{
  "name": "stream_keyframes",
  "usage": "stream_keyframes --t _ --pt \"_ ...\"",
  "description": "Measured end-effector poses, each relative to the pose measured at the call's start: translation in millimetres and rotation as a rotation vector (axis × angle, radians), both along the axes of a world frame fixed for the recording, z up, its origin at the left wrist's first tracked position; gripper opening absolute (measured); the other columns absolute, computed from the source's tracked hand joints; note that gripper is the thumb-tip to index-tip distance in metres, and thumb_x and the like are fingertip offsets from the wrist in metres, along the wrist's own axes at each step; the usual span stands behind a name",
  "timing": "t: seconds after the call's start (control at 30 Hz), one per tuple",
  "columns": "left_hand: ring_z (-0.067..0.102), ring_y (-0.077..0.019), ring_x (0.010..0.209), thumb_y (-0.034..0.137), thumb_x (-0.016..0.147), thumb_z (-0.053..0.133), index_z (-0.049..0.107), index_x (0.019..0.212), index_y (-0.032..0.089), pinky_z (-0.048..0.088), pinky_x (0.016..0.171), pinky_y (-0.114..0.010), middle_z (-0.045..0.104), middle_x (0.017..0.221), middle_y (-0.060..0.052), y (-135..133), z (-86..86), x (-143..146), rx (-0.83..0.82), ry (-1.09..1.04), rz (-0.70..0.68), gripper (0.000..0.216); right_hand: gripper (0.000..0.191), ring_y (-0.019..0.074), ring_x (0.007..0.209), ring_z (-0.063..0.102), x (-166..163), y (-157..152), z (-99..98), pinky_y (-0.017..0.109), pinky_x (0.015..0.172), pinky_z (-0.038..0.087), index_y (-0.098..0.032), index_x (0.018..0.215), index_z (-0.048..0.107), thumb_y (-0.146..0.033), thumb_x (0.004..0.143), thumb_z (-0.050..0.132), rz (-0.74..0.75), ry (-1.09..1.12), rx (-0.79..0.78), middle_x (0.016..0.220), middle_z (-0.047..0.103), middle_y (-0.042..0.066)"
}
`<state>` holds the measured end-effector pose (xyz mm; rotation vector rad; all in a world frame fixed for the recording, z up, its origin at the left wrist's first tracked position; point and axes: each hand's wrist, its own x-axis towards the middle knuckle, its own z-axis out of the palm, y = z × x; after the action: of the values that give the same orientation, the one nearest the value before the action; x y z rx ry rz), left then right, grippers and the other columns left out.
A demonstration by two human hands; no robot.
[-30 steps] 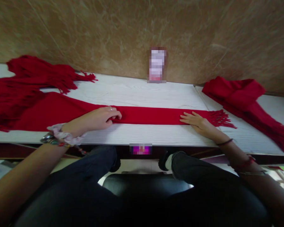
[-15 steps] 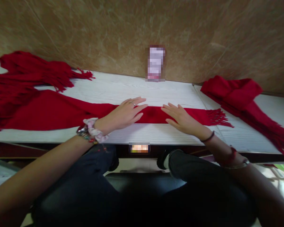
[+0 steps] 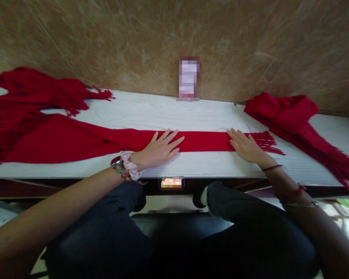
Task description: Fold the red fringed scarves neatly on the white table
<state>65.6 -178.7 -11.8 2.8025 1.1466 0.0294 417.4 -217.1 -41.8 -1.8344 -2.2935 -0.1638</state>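
Note:
A long red scarf (image 3: 205, 141) lies stretched across the white wood-grain table, with its fringe at the right end. Its right part is a narrow, flat strip; toward the left it widens and looks looser. My left hand (image 3: 159, 148) rests flat on the strip with the fingers spread, a ring on one of them. Near the fringed end, my right hand (image 3: 247, 145) lies palm down on the cloth, fingers stretched out. Neither hand grips anything.
A folded red scarf (image 3: 282, 112) lies at the right. More bunched red fabric with fringe (image 3: 43, 87) lies at the back left. A pixelated upright object (image 3: 188, 79) stands by the brown marbled wall. The white table's (image 3: 151, 106) front edge runs above my knees.
My right hand has slid right along the scarf toward the fringe. My left hand has come down slightly onto the cloth. The gap between the hands is wider.

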Motion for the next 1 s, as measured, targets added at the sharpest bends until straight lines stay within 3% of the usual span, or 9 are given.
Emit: stream_keyframes --t 0.1,0.2,0.3,0.37,0.5,0.6,0.7,0.9,1.0 --pt "0.011 -0.0334 0.139 0.039 0.095 0.025 0.025 0.144 0.025 0.014 0.106 -0.06 0.017 0.153 -0.01 2 -0.2 0 -0.022 0.023 0.01 0.051 0.043 0.0368 0.123 0.045 40 1 -8.5 0.063 0.096 0.035 -0.018 0.129 0.049 -0.032 0.092 0.032 -0.095 0.021 0.115 0.133 0.05 0.021" --pt "0.013 -0.0352 0.139 0.038 0.095 0.025 0.027 0.143 0.023 0.016 0.104 -0.062 0.019 0.152 -0.011 3 0.3 2 -0.032 0.023 0.019 0.051 0.039 0.0393 0.123 0.044 50 2 -0.8 0.065 0.097 0.03 -0.015 0.122 0.053 -0.028 0.091 0.033 -0.146 0.013 0.185 0.129 0.051 0.026" --pt "0.016 -0.033 0.138 0.035 0.095 0.024 0.036 0.139 0.019 0.015 0.106 -0.06 0.022 0.151 -0.012 3 1.8 9 0.033 -0.017 0.001 0.049 0.042 0.041 0.129 0.035 25 8 15.6 0.067 0.099 0.027 -0.01 0.126 0.049 -0.027 0.092 0.03 -0.158 0.018 0.228 0.136 0.044 0.027" --pt "0.018 -0.0283 0.139 0.034 0.095 0.024 0.038 0.138 0.015 0.015 0.109 -0.054 0.022 0.151 -0.012 3 2.1 16 0.104 -0.046 -0.022 0.049 0.045 0.0358 0.132 0.033 -6 13 24.1 0.061 0.102 0.03 -0.012 0.131 0.045 -0.028 0.093 0.029 -0.123 0.045 0.217 0.14 0.041 0.021" --pt "0.019 -0.0245 0.139 0.036 0.095 0.023 0.03 0.141 0.013 0.017 0.11 -0.047 0.025 0.15 -0.011 5 -2.1 27 0.123 -0.032 -0.055 0.052 0.048 0.0275 0.136 0.028 -66 17 26.4 0.053 0.107 0.027 -0.016 0.137 0.04 -0.034 0.094 0.029 0.091 0.065 0.007 0.146 0.036 0.014" --pt "0.02 -0.0252 0.138 0.037 0.095 0.022 0.029 0.142 0.014 0.018 0.11 -0.047 0.027 0.149 -0.01 5 -6.0 29 0.097 -0.005 -0.046 0.053 0.049 0.027 0.135 0.03 -79 16 19.4 0.052 0.106 0.029 -0.016 0.139 0.037 -0.032 0.094 0.027 0.152 -0.005 -0.079 0.145 0.037 0.013" --pt "0.022 -0.0247 0.138 0.037 0.095 0.023 0.029 0.142 0.014 0.018 0.11 -0.045 0.028 0.149 -0.01 6 -7.4 28 0.101 -0.001 -0.038 0.053 0.049 0.0287 0.132 0.034 -52 12 10.5 0.055 0.103 0.033 -0.015 0.139 0.038 -0.031 0.094 0.025 0.1 -0.027 -0.046 0.144 0.039 0.013" --pt "0.025 -0.0244 0.137 0.045 0.094 0.027 0.032 0.141 0.014 0.02 0.11 -0.044 0.031 0.148 -0.011 4 -5.2 28 0.138 -0.029 -0.056 0.056 0.043 0.035 0.121 0.048 43 6 -8.5 0.062 0.094 0.039 -0.019 0.127 0.05 -0.031 0.092 0.03 -0.153 0.042 0.147 0.132 0.053 0.016" --pt "0.032 -0.0237 0.134 0.051 0.092 0.033 0.038 0.138 0.016 0.025 0.109 -0.04 0.036 0.145 -0.011 7 -3.1 27 0.202 -0.048 -0.135 0.057 0.04 0.0363 0.121 0.048 51 7 -3.4 0.06 0.097 0.038 -0.016 0.121 0.056 -0.031 0.09 0.036 -0.184 0.101 0.215 0.127 0.055 0.02"
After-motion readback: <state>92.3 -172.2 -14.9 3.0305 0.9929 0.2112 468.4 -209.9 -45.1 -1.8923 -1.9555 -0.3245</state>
